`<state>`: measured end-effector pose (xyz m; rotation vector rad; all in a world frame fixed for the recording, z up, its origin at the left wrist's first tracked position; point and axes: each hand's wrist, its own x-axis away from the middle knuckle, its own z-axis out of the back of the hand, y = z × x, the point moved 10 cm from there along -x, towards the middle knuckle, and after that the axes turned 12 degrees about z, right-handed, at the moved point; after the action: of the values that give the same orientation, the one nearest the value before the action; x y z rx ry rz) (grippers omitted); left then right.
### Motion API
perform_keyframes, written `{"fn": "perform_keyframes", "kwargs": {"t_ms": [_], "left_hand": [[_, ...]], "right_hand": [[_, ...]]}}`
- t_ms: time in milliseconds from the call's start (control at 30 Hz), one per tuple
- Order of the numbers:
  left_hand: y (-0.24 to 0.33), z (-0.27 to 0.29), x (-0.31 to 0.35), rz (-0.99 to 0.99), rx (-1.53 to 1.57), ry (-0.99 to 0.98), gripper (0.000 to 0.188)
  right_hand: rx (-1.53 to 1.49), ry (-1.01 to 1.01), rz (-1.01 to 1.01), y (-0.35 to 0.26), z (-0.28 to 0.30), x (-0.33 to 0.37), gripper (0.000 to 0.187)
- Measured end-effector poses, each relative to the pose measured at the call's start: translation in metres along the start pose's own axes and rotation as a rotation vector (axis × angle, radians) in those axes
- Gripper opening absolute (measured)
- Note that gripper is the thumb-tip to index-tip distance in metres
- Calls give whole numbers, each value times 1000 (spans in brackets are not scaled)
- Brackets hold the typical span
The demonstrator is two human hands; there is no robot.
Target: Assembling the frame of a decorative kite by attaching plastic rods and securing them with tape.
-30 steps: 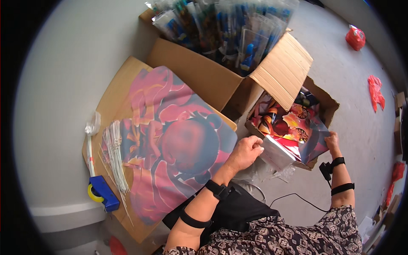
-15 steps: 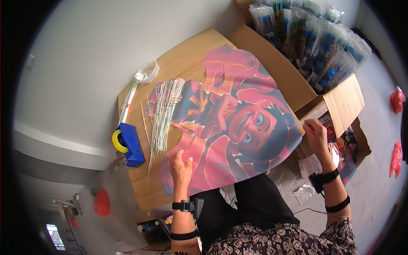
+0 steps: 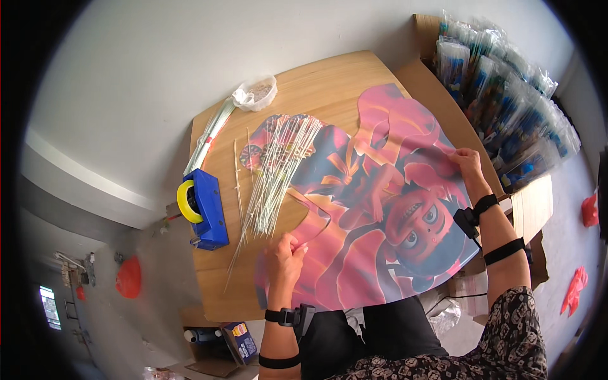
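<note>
A large glossy printed sheet [image 3: 380, 253], cut to the outline of a pink and dark cartoon figure, lies across the wooden table and overhangs its near edge. My right hand [image 3: 470, 166] pinches its right edge. Over the sheet's left part, my left hand [image 3: 286, 261] is closed, thumb and curled fingers gripping the sheet beside a notch. A loose bundle of thin pale rods [image 3: 278, 171] rests partly on the sheet's far left portion. A few separate thin sticks [image 3: 238, 183] lie left of the bundle.
A blue tape dispenser [image 3: 212, 212] with yellow tape stands at the table's left edge. Behind it are more long rods [image 3: 208, 142] and a clear plastic tub [image 3: 261, 94]. Plastic-wrapped packs [image 3: 506, 114] fill a cardboard box at the right. An open box [image 3: 218, 362] sits below the table.
My right hand has moved up and left from the near right corner to the sheet's right edge and closed on it. My left hand's fingers have curled closed. The view has shifted.
</note>
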<state>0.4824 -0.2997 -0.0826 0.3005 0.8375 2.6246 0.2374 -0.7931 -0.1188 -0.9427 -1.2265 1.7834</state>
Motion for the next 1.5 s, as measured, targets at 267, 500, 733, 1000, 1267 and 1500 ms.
{"fn": "perform_keyframes", "kwargs": {"t_ms": [267,500,733,1000,1267,1500], "left_hand": [[8,12,-1,-141,-143,141,17],[38,28,-15,-243,-15,111,28],[140,-65,-3,-621,-231,-297,65],[118,-72,-76,-343,-336,-107,90],[111,-73,-129,-189,-405,-32,90],[87,-54,-152,-199,-364,-20,80]], "right_hand": [[21,24,131,-34,-30,-16,14],[223,98,88,-44,-62,-28,16],[269,100,63,-40,-65,-32,18],[348,90,143,-43,-71,-44,20],[369,92,96,-43,-73,-45,20],[321,41,52,-41,-84,-45,21]]}}
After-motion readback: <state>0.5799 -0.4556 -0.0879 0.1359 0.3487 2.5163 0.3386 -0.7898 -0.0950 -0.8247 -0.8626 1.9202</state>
